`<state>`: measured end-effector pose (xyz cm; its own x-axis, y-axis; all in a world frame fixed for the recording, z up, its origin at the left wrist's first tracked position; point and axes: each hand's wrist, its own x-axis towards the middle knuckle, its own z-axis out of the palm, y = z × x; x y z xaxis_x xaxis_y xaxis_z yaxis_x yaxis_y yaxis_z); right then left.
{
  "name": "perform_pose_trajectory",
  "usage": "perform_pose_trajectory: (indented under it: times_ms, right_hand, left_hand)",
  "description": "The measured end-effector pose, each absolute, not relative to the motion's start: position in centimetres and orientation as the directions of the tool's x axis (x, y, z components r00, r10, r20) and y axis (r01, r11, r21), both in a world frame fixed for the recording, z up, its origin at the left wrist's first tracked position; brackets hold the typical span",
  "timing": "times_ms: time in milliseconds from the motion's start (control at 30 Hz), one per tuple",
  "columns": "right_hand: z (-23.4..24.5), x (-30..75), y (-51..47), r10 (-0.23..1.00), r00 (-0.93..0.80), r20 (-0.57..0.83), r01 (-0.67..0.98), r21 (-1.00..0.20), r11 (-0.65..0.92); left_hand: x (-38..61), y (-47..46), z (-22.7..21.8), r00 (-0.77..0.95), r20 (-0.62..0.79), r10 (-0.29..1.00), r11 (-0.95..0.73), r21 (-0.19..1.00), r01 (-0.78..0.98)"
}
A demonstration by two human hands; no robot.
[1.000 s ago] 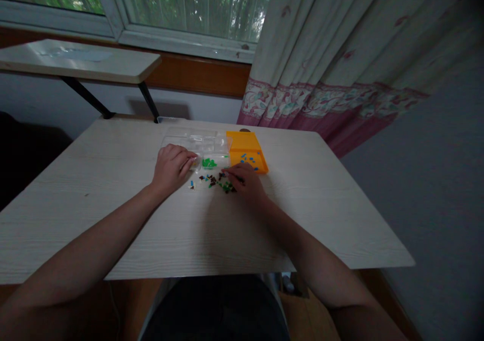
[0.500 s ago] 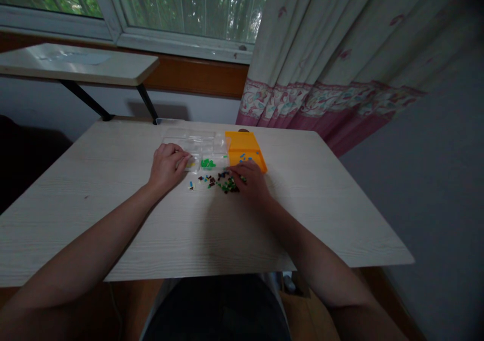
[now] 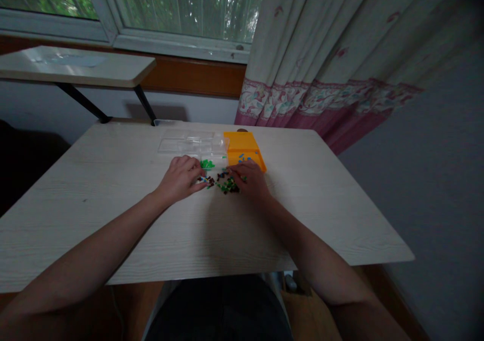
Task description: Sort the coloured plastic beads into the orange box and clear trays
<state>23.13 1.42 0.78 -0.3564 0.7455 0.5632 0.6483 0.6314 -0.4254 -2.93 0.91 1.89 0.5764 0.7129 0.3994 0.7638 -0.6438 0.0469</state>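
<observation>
A scatter of small coloured beads [image 3: 223,183], green, dark and blue, lies on the pale wooden table [image 3: 113,205]. My left hand [image 3: 181,177] rests curled at the left edge of the scatter, fingertips pinched at a bead. My right hand [image 3: 249,179] lies over the right side of the beads, fingers bent down onto them. Behind them sits a clear plastic compartment tray [image 3: 189,144] with green beads [image 3: 206,164] in a near cell. An orange tray [image 3: 242,147] holding a few blue beads stands beside it on the right.
A second small table [image 3: 75,66] stands behind under the window [image 3: 181,8]. A patterned curtain [image 3: 321,63] hangs at the right. The table's right edge drops off to the floor.
My left hand has moved right and nearer, from the clear tray to the left edge of the bead scatter. My right hand has barely shifted.
</observation>
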Motion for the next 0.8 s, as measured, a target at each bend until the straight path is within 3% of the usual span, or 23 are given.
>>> perform_pose_trajectory:
  times_ms: [800]
  right_hand:
    - [0.84,23.0,1.47,0.743,-0.378,0.552,0.642,-0.422,0.64]
  left_hand:
    - [-2.05,0.66,1.55,0.579,0.386,0.718,-0.628,0.0,0.779]
